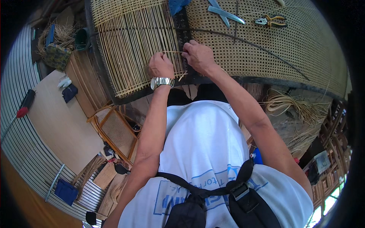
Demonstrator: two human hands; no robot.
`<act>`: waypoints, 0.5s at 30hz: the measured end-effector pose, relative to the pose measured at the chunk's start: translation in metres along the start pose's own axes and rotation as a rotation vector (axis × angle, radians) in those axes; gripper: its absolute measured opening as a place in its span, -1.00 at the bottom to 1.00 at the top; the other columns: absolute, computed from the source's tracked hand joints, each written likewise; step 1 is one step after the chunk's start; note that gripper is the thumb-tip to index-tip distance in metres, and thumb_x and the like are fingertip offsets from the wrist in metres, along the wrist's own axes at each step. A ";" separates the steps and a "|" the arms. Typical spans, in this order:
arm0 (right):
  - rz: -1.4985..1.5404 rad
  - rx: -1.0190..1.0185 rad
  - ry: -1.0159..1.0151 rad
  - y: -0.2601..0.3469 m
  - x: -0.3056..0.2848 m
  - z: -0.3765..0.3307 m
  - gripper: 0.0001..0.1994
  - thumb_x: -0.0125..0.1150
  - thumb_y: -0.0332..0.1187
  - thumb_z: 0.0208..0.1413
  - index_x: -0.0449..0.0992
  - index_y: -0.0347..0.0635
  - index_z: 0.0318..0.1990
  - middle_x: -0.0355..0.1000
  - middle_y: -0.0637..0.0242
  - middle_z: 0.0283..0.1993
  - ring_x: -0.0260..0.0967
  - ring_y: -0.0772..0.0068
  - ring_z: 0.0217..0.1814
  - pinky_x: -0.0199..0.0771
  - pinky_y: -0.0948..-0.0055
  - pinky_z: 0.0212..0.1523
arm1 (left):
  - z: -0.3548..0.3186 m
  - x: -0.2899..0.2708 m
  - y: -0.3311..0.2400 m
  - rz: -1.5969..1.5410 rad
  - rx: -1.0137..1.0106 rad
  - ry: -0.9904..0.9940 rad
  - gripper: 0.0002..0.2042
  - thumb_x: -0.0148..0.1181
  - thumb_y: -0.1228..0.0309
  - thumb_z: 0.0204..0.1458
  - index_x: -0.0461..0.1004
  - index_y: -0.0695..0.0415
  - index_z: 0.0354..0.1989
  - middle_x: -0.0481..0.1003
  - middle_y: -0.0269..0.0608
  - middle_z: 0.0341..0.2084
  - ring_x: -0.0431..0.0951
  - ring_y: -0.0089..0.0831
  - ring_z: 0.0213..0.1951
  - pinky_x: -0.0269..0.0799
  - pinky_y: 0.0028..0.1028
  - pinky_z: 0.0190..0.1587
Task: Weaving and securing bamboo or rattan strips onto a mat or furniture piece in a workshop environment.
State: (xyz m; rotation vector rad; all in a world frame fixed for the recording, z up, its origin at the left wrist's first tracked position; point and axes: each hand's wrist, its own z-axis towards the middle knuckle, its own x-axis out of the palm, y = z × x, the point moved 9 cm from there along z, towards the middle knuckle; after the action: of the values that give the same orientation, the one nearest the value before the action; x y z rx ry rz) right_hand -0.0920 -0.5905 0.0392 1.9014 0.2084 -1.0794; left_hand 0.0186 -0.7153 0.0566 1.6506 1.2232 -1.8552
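A thin pale cane strand runs between my two hands, above a dark-framed panel of cane. My left hand, with a metal watch at its wrist, is closed on the strand over the left section of lengthwise strips. My right hand pinches the strand's other end at the dark bar dividing the panel. Its fingertips are partly hidden. Finished open-mesh cane weave fills the right section. A short cut strand end sticks up near the frame's near edge.
Pliers with yellow-black handles and scissors lie on the woven mesh. A long dark rod crosses the panel. Coiled cane bundles are at right. A rattan chair and a pale board are at left.
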 end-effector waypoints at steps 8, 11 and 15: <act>0.019 0.028 0.026 -0.007 0.000 -0.001 -0.82 0.14 -0.28 0.16 0.53 -0.17 -0.20 0.43 0.18 -0.21 0.48 0.05 -0.16 0.49 0.14 -0.14 | 0.005 0.005 0.006 0.177 -0.024 0.076 -0.82 0.17 0.33 0.04 0.61 0.17 -0.41 0.58 0.03 -0.46 0.59 0.00 -0.36 0.50 -0.13 -0.27; 0.028 0.033 0.029 -0.007 0.000 0.000 -0.83 0.12 -0.30 0.16 0.52 -0.17 -0.20 0.43 0.17 -0.20 0.48 0.05 -0.15 0.49 0.14 -0.13 | 0.004 0.007 0.005 0.169 -0.036 0.110 -0.81 0.15 0.33 0.05 0.61 0.18 -0.39 0.58 0.04 -0.44 0.60 0.00 -0.34 0.51 -0.13 -0.25; -0.010 0.021 0.059 -0.007 0.002 0.000 -0.81 0.11 -0.30 0.16 0.51 -0.17 -0.15 0.45 0.15 -0.17 0.50 0.06 -0.14 0.53 0.17 -0.15 | 0.004 0.002 -0.001 0.157 0.010 0.101 -0.81 0.14 0.34 0.05 0.62 0.18 -0.37 0.58 0.04 -0.44 0.60 0.00 -0.35 0.51 -0.12 -0.25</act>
State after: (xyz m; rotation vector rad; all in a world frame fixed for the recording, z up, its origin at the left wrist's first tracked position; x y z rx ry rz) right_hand -0.0944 -0.5870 0.0332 1.9546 0.2403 -1.0369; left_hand 0.0153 -0.7176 0.0552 1.8099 1.0906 -1.7054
